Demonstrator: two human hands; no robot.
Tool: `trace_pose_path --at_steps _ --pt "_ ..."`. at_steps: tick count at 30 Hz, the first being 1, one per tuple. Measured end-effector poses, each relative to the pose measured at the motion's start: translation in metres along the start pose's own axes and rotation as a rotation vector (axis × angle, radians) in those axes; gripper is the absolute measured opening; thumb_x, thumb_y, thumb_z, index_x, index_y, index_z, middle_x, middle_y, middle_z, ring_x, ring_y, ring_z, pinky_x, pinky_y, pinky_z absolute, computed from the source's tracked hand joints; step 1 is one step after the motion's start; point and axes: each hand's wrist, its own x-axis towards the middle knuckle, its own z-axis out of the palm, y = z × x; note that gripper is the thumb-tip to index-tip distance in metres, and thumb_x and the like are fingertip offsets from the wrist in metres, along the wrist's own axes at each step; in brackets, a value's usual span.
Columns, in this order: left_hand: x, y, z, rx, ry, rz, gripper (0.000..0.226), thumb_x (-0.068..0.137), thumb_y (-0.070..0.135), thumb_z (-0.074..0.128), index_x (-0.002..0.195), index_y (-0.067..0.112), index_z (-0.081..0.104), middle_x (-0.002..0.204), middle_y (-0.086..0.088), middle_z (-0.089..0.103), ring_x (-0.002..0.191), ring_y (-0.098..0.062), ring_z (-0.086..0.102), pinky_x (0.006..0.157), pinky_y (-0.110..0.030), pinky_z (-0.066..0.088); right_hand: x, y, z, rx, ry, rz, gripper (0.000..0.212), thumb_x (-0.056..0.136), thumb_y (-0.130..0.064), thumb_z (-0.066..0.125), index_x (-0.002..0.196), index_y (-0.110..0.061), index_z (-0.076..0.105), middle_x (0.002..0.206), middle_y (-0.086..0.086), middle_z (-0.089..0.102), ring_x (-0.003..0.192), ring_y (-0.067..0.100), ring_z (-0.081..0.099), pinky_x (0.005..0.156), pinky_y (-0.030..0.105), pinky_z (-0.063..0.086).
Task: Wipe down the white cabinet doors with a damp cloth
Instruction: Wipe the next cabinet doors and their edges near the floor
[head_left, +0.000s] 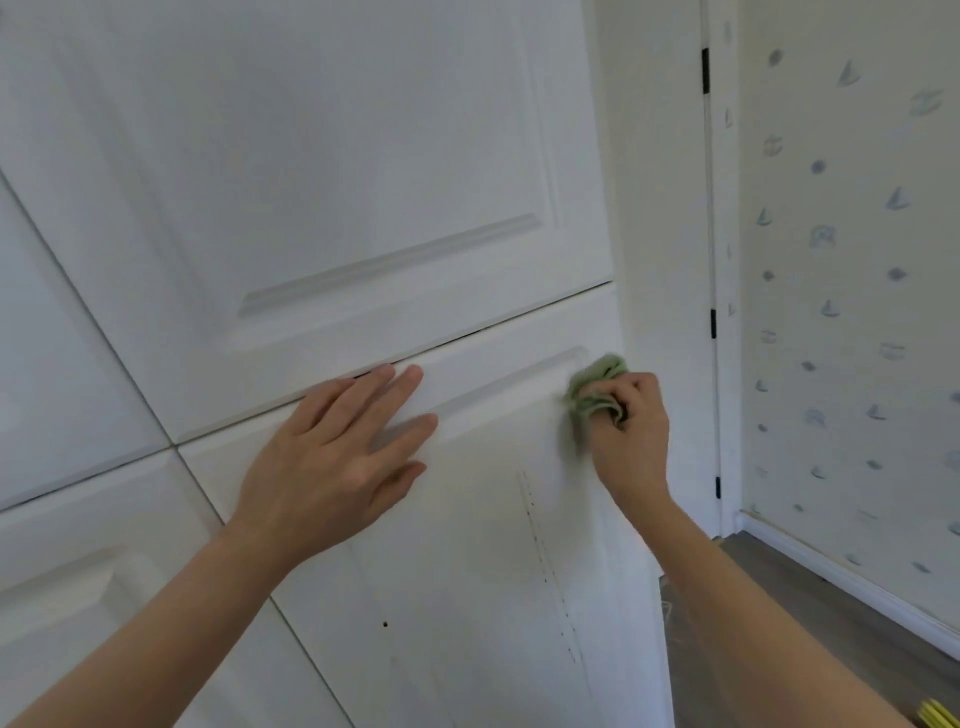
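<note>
From the head view, my right hand (631, 426) is closed around a bunched green cloth (595, 387), pressing it to the lower door (467, 519) at its top right corner, close to the door's right edge. My left hand (337, 457) lies flat and open on the same door, fingertips reaching the gap under the upper door (311, 156). Bare panel stretches below both hands. A papered wall (857, 260) stands well to the right.
</note>
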Motion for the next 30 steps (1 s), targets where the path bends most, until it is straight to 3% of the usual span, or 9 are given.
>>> trace_pose_path --at_steps 2,7,8,12,14,17,21,26,30 --pt "0.0 0.0 0.001 0.004 -0.005 0.006 0.034 0.096 0.041 0.066 0.123 0.021 0.072 0.15 -0.015 0.051 0.135 -0.034 0.054 0.104 -0.048 0.046 -0.007 -0.012 0.014 0.047 0.043 0.056 0.021 0.076 0.001 0.054 0.084 -0.015 0.065 0.099 -0.002 0.047 0.085 0.009 0.052 0.072 0.021 0.039" --pt "0.001 0.0 0.001 0.008 -0.029 0.013 0.034 0.098 0.041 0.063 0.126 0.023 0.071 0.151 -0.014 0.05 0.136 -0.034 0.052 0.106 -0.047 0.042 -0.061 0.004 0.017 -0.117 -0.399 -0.538 0.017 0.068 -0.008 0.056 0.076 -0.01 0.07 0.086 -0.001 0.053 0.081 0.011 0.048 0.068 0.018 0.04" --pt "0.0 -0.001 0.0 0.004 -0.034 0.013 0.034 0.098 0.041 0.062 0.126 0.024 0.071 0.151 -0.014 0.05 0.136 -0.034 0.052 0.107 -0.047 0.042 -0.052 0.011 0.01 -0.136 -0.404 -0.538 0.016 0.068 -0.007 0.057 0.076 -0.012 0.07 0.087 -0.002 0.053 0.082 0.008 0.048 0.069 0.018 0.042" --pt "0.007 0.006 -0.003 -0.018 0.002 -0.041 0.021 0.095 0.033 0.065 0.109 0.022 0.077 0.142 -0.015 0.059 0.128 -0.036 0.058 0.102 -0.047 0.043 0.013 0.006 -0.008 -0.042 -0.091 -0.083 0.031 0.072 0.014 0.063 0.084 -0.014 0.071 0.095 -0.005 0.047 0.083 -0.004 0.05 0.076 0.004 0.038" --pt "0.019 0.015 0.001 -0.003 0.044 -0.103 0.013 0.091 0.027 0.066 0.091 0.019 0.075 0.13 -0.017 0.065 0.119 -0.038 0.062 0.098 -0.047 0.043 0.033 -0.004 -0.006 -0.041 -0.063 -0.139 0.029 0.074 0.013 0.064 0.089 -0.011 0.07 0.101 -0.002 0.046 0.087 0.005 0.052 0.077 0.005 0.038" --pt "0.027 0.025 0.01 0.039 0.087 -0.123 0.011 0.09 0.026 0.066 0.084 0.018 0.071 0.126 -0.018 0.066 0.117 -0.037 0.061 0.097 -0.046 0.043 0.016 0.012 -0.007 -0.06 -0.102 -0.245 0.025 0.07 0.006 0.056 0.084 -0.01 0.068 0.099 -0.005 0.045 0.09 0.018 0.051 0.075 0.022 0.045" --pt "0.028 0.024 0.014 0.061 0.109 -0.074 0.014 0.09 0.028 0.067 0.084 0.016 0.07 0.136 -0.017 0.063 0.121 -0.036 0.062 0.101 -0.047 0.045 -0.039 0.074 -0.026 -0.193 -0.223 -0.117 0.033 0.066 0.012 0.055 0.079 -0.017 0.063 0.092 -0.014 0.04 0.082 0.019 0.05 0.063 0.036 0.047" --pt "0.028 0.027 0.013 0.049 0.103 -0.074 0.013 0.091 0.026 0.067 0.084 0.015 0.07 0.138 -0.017 0.061 0.121 -0.036 0.062 0.101 -0.048 0.047 0.015 0.025 -0.02 0.034 -0.119 -0.019 0.036 0.071 0.024 0.053 0.085 -0.006 0.068 0.111 -0.005 0.041 0.1 -0.008 0.048 0.085 0.011 0.043" --pt "0.029 0.027 0.014 0.055 0.114 -0.078 0.012 0.089 0.026 0.069 0.083 0.015 0.07 0.137 -0.017 0.062 0.119 -0.036 0.063 0.1 -0.048 0.048 0.058 -0.003 -0.015 0.217 0.0 -0.006 0.056 0.076 0.022 0.046 0.082 -0.029 0.066 0.124 -0.003 0.047 0.117 0.013 0.051 0.096 0.017 0.043"
